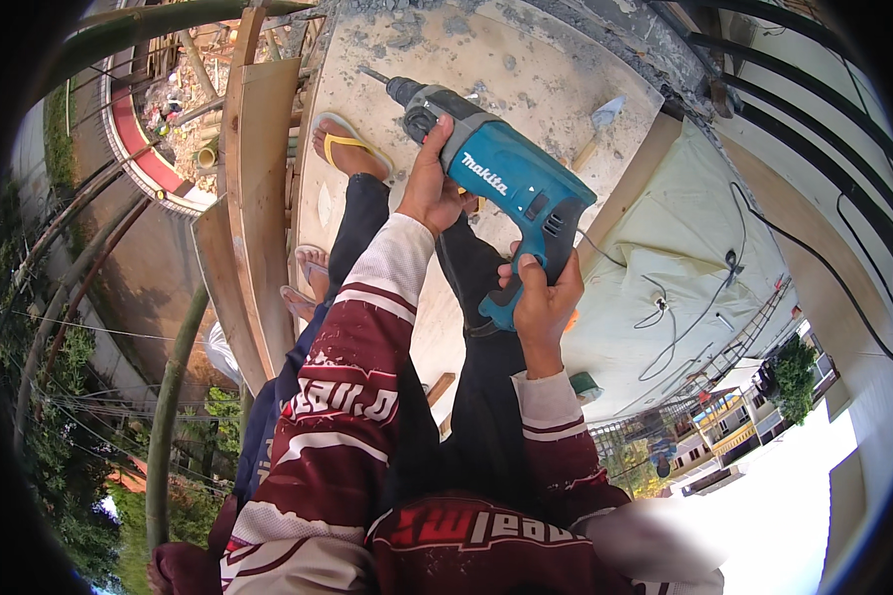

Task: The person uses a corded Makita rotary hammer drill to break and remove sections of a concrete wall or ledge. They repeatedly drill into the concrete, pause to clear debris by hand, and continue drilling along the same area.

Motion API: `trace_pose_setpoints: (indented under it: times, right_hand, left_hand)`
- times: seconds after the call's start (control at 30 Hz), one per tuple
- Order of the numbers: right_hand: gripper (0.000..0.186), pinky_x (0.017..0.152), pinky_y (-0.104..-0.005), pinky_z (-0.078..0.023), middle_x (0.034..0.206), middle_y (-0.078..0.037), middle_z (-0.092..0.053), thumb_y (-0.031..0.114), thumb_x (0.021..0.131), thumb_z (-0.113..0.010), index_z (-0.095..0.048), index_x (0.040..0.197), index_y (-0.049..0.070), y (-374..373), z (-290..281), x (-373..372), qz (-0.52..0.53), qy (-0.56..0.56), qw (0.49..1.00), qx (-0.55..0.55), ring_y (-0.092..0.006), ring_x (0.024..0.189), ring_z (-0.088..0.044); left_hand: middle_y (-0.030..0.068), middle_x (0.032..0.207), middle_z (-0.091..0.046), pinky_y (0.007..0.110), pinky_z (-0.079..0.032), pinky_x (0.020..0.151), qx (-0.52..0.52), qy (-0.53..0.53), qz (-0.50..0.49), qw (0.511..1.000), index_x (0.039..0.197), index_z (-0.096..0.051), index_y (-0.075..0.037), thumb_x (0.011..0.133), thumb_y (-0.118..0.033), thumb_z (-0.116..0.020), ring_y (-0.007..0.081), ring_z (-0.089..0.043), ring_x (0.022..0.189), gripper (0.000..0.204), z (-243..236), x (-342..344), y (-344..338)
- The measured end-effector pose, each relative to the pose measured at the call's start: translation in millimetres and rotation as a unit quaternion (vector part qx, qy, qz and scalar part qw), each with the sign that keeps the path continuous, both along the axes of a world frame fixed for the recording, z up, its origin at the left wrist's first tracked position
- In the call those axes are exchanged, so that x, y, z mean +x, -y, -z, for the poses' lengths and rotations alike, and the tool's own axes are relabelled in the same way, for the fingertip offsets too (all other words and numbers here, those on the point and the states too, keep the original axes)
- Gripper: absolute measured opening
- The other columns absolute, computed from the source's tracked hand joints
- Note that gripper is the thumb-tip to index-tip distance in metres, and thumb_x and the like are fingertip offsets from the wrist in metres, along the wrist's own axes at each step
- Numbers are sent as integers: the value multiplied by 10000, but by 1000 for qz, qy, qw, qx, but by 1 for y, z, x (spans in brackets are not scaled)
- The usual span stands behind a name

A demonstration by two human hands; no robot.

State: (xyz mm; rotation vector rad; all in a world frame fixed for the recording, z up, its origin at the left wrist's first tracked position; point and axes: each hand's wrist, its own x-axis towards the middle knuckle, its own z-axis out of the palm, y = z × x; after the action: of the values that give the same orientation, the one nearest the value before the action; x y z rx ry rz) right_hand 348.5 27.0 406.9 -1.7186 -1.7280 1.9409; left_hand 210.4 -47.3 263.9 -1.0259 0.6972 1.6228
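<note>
A teal and black rotary hammer drill (506,164) is held up in front of me, its bit pointing to the far left. My left hand (434,183) grips it from below near the front, thumb along the black collar behind the chuck. Around the rear handle my right hand (546,302) is wrapped; whether a finger presses the trigger is hidden. The bit (375,75) appears to touch nothing. Beneath the tool lies a pale board (417,278) strewn with grey rubble (407,30) at its far end.
Upright wooden planks (258,198) and bamboo poles (174,416) edge the left side, with ground far below. Sandalled feet (313,278) of another person stand beside me. A pale sheet (655,268) with loose cables (729,263) lies right, near black railings (804,109).
</note>
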Motion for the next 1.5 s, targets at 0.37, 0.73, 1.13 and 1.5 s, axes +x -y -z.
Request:
trace_pose_setpoints:
  times: [0.37, 0.73, 1.13, 1.5]
  right_hand:
    - [376, 815, -356, -596, 1077, -126, -688, 38, 877, -712, -606, 1235, -12, -9, 9, 15, 17, -42, 966, -256, -215, 890, -707]
    - [461, 728, -357, -561, 1079, -137, -662, -44, 822, -622, -564, 1279, -39, -8, 1, 3, 54, -23, 972, -229, -209, 773, -673]
    - [546, 721, -342, -567, 1249, -199, -664, -27, 841, -609, -500, 1376, -61, -28, -5, -15, 14, -3, 978, -208, -196, 791, -674]
    - [578, 769, -325, -578, 1315, -208, -646, -68, 813, -584, -496, 1385, -77, -33, -13, -26, -79, 65, 974, -201, -209, 869, -710]
  left_hand:
    - [87, 1326, -650, 571, -343, 1124, -9, 8, -14, 1000, 1376, -589, -125, 909, -651, -647, 292, -568, 1273, 706, -9, -5, -1]
    - [78, 1348, -627, 544, -305, 1136, -6, 7, 56, 998, 1421, -536, -137, 923, -650, -628, 264, -537, 1294, 721, 1, -4, 7]
    - [34, 1330, -629, 555, -291, 1088, 17, 35, 39, 998, 1396, -554, -199, 911, -695, -607, 259, -521, 1285, 696, 10, -2, -5]
    - [35, 1390, -610, 655, -194, 1165, 75, 64, -25, 995, 1391, -564, -219, 875, -689, -671, 274, -496, 1353, 706, 10, -6, 1]
